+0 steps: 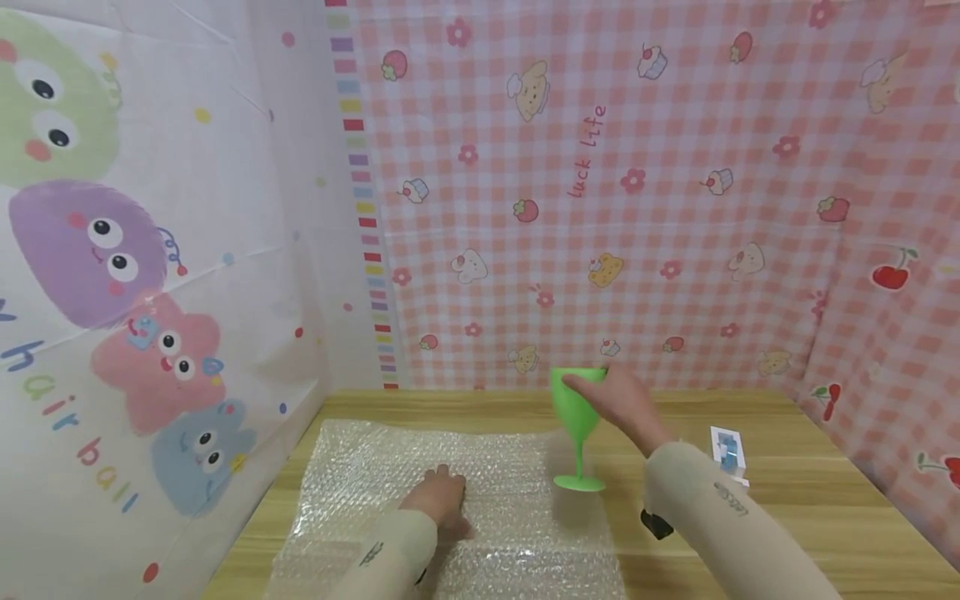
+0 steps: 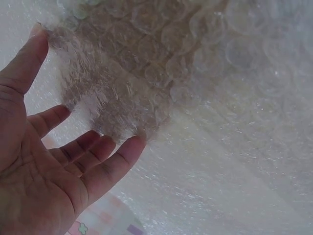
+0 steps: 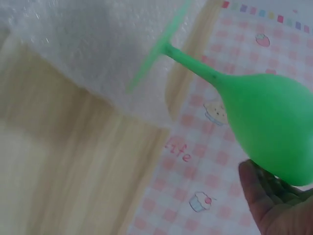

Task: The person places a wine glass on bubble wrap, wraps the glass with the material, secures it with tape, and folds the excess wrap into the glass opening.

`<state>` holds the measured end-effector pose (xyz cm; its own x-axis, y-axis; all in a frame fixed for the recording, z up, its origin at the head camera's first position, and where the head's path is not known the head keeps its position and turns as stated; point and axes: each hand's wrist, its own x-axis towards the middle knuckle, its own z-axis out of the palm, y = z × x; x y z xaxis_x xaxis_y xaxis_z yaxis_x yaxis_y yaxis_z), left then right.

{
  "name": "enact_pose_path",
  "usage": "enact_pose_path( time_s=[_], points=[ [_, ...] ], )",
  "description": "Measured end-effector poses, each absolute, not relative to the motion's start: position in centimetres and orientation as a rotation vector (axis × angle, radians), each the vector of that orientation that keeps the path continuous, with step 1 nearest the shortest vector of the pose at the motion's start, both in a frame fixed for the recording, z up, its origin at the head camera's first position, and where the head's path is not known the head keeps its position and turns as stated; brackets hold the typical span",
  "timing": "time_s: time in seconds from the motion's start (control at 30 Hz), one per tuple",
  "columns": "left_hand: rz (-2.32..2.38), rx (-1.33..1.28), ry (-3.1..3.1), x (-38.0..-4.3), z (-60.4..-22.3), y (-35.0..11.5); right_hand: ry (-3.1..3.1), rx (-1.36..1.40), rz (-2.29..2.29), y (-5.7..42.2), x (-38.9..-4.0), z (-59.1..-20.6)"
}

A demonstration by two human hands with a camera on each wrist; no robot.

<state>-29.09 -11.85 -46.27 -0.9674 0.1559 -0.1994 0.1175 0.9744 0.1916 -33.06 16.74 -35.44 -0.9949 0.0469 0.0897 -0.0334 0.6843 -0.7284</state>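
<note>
A bright green plastic goblet (image 1: 576, 404) is held upright by my right hand (image 1: 628, 404), which grips the bowl near its rim. Its stem and round foot hang over the right part of a bubble wrap sheet (image 1: 517, 508); whether the foot touches the sheet I cannot tell for certain. In the right wrist view the goblet bowl (image 3: 269, 117) hides part of that hand's grip. On the middle of the bubble wrap rests my left hand (image 1: 437, 500). The left wrist view shows its fingers (image 2: 117, 166) spread, with the tips touching the wrap.
On the wooden table (image 1: 795, 500), to the right, lies a small white box (image 1: 726, 454) with blue on it. A pink checked cloth (image 1: 675, 233) hangs behind the table, and a white printed cloth (image 1: 247, 292) on the left.
</note>
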Motion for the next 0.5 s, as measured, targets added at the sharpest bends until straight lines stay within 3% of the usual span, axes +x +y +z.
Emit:
enact_pose_path(
  time_s=[0.5],
  points=[
    [0.237,0.260,2.915,-29.1,-46.3,-12.0,-3.048,-0.046,1.452,16.1,-30.0,-40.3]
  ],
)
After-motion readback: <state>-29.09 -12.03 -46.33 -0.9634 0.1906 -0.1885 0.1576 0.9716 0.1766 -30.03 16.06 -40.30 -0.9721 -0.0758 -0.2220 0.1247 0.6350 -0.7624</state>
